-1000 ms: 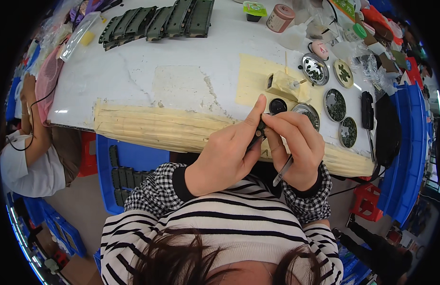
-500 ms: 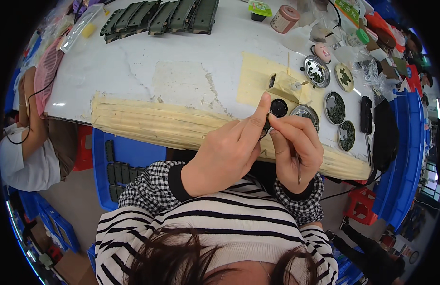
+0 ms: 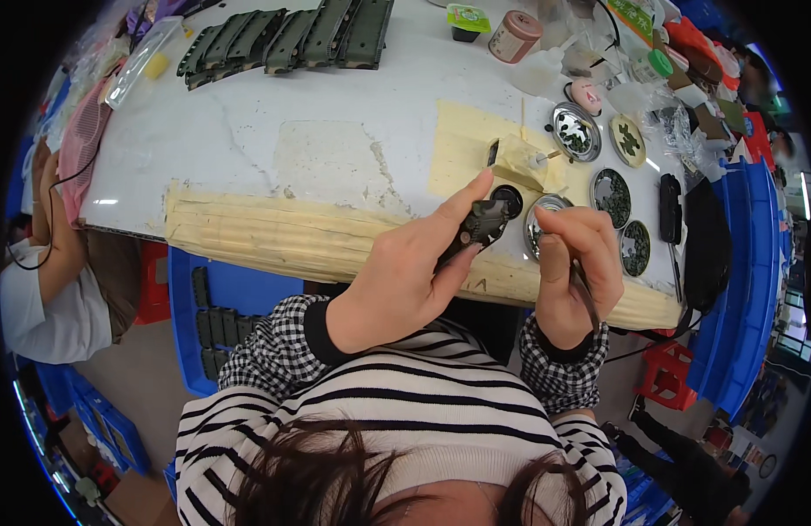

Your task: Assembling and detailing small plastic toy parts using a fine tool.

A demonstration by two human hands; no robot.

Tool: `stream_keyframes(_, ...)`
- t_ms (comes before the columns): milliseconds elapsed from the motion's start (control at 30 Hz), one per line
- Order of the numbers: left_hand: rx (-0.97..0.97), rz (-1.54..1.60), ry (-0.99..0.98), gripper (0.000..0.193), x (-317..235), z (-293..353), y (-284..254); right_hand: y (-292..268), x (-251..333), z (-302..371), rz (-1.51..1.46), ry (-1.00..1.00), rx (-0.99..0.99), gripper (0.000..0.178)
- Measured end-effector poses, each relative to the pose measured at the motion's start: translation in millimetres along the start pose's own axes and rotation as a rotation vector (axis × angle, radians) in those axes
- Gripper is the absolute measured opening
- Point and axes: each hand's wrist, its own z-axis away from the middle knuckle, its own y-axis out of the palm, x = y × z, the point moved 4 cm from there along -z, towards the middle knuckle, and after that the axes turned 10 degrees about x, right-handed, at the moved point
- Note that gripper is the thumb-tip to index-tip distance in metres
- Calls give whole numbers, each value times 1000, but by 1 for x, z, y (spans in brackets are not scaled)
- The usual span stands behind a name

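My left hand [image 3: 396,272] grips a small dark green and brown camouflage-patterned piece [image 3: 486,223], index finger stretched along it and thumb beneath. The piece is held above the table's padded front edge. To its right is my right hand [image 3: 589,263], apart from the piece, with thumb and forefinger tips close together. A thin metal tool [image 3: 586,298] lies across its palm under the curled fingers; its exact kind is unclear. Just beyond these fingertips, a round metal dish [image 3: 531,230] is partly hidden. A round black container [image 3: 516,198] sits behind the camouflage piece.
Several dishes of tiny dark green parts stand at right, including a metal dish [image 3: 600,133]. Beside them lies a black elongated object [image 3: 671,209]. Long camouflage pieces [image 3: 326,37] lie at the far left. A blue bin [image 3: 188,337] with green parts is below the table.
My hands have moved apart. The right hand has shifted right, away from the piece, towards the metal dish. The left hand has turned the piece, so more of it shows.
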Motion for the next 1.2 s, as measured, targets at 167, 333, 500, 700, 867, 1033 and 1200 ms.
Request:
stream_keyframes(167,49,712,-88,51,18,3,9,-19,-24,-12,150,74,-133,19)
stream_keyframes(333,42,1167,-291,44,20,-1,9,-21,-42,-32,334,140,-76,25)
stream_keyframes(500,54,1409,-279,43,30,-3,14,-15,-47,-42,322,136,-41,20)
stream_keyframes(700,75,1573,-286,46,32,-2,19,-21,-40,-40,292,47,-132,14)
stream_keyframes(867,126,1728,-286,51,30,-3,23,-28,0,-27,6,-2,-230,9)
stream_keyframes(1033,166,1764,-334,55,23,-3,28,-2,-6,-26,-398,73,-70,8)
stream_keyframes(1200,208,1869,-251,56,23,-3,29,7,-9,-26,-624,125,-9,9)
